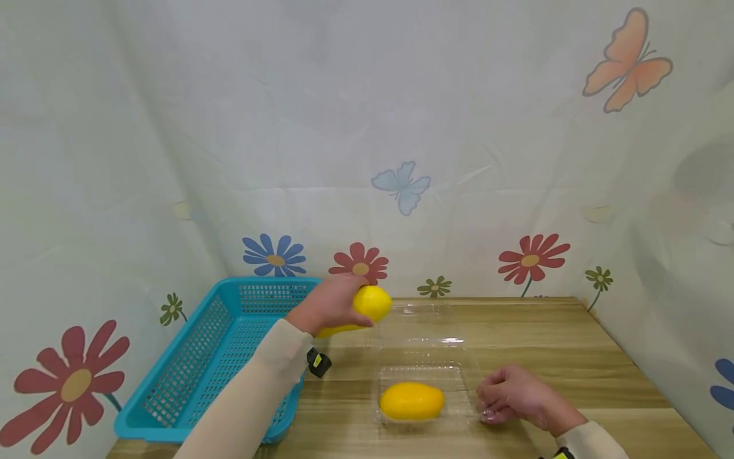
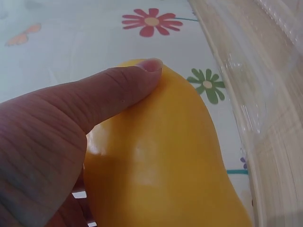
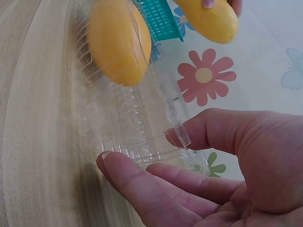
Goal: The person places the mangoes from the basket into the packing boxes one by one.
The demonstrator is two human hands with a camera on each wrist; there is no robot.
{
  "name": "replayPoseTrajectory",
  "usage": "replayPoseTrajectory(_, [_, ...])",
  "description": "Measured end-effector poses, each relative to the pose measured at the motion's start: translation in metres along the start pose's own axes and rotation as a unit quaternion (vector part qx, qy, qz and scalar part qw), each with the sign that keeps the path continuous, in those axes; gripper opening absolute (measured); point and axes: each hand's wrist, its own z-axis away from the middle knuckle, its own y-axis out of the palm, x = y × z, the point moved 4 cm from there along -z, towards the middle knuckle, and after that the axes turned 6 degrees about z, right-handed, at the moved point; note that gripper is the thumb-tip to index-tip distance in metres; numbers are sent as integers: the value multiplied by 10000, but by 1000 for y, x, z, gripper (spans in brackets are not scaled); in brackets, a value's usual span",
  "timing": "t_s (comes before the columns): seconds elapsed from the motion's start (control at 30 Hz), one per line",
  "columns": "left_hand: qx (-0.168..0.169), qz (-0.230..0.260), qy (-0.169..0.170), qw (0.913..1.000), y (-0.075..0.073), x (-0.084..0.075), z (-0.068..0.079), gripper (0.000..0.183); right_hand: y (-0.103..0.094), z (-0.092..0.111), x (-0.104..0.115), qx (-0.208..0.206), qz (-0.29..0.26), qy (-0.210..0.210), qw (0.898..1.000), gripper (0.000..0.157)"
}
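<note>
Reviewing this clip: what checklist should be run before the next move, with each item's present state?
1. Left hand grips the held yellow fruit: ok.
2. Held fruit inside the clear container: not ok; it is raised, near the blue basket.
3. Right hand at the container's edge: ok.
4. Firmness of that hold: cannot tell.
5. Other yellow fruit lying in the container: ok.
6. Enough room beside it for another: cannot tell.
</note>
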Motion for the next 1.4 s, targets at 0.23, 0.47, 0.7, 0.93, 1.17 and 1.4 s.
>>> replayPoseTrajectory(0.23, [114,98,229,9996,7,-18,-7,62,0,0,1,63,-60,-68,9999,26])
replayPoseTrajectory(0.47, [279,317,183,9989,25,-32,-8,61,2,0,2,108,-142,-119,9998,26])
replayPoseTrajectory(0.7, [371,484,308,9977,41,-49,-11,66,1,0,1,100,-158,-93,9998,29])
replayPoseTrajectory(0.93, [540,158,706,9959,59,-70,-14,65,1,1,1,14,-143,-51,9999,28])
replayPoseTrajectory(1.17, [605,-150,983,9932,74,-84,-17,63,1,0,0,24,-137,-57,9999,28])
replayPoseTrajectory(1.4, [732,-309,985,9920,90,-87,-21,62,1,-1,-2,33,-177,-79,9998,30])
